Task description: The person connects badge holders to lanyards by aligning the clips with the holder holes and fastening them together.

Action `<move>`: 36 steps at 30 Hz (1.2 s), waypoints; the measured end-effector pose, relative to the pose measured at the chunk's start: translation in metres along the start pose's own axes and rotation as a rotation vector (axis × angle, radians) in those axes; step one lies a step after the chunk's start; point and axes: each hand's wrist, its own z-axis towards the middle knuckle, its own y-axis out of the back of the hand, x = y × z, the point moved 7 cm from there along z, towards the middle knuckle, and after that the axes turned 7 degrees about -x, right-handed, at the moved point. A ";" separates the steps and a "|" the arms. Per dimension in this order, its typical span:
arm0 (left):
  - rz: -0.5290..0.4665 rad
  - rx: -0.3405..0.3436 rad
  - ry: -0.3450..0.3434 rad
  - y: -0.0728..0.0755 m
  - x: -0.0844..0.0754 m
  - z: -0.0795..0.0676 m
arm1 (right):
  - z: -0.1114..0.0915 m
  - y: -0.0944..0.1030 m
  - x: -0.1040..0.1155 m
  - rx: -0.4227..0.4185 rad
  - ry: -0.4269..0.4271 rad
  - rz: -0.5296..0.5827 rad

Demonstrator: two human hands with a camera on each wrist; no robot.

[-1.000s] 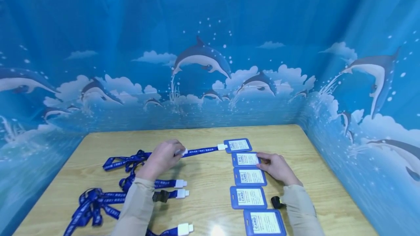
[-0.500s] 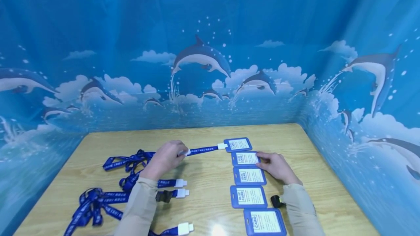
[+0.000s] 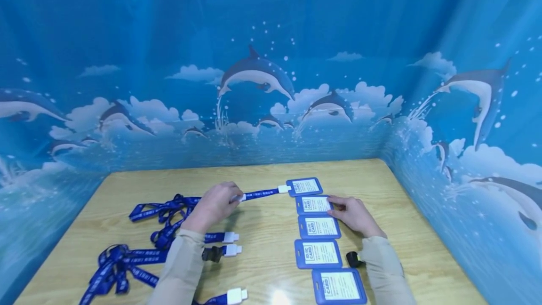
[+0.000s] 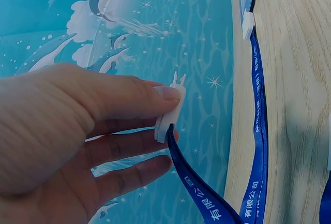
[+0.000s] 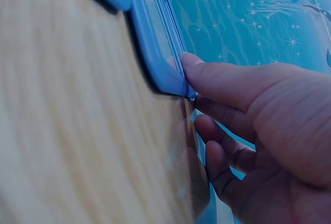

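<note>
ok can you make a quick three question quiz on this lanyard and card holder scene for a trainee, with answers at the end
1. How many blue ID card holders show in the head view?
2. True or false: the left hand pinches a white lanyard clip.
3. Counting from the far end of the column, which of them does the right hand grip?
a) the first
b) the second
c) the fourth

Key:
1. Five.
2. True.
3. b) the second.
</note>
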 end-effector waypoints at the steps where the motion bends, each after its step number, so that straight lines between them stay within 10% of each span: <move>1: 0.001 -0.001 -0.002 0.000 0.000 0.000 | 0.000 0.000 0.001 0.001 0.003 0.001; 36: -0.005 0.029 -0.019 -0.013 -0.011 0.004 | 0.000 0.000 0.004 0.008 0.015 0.008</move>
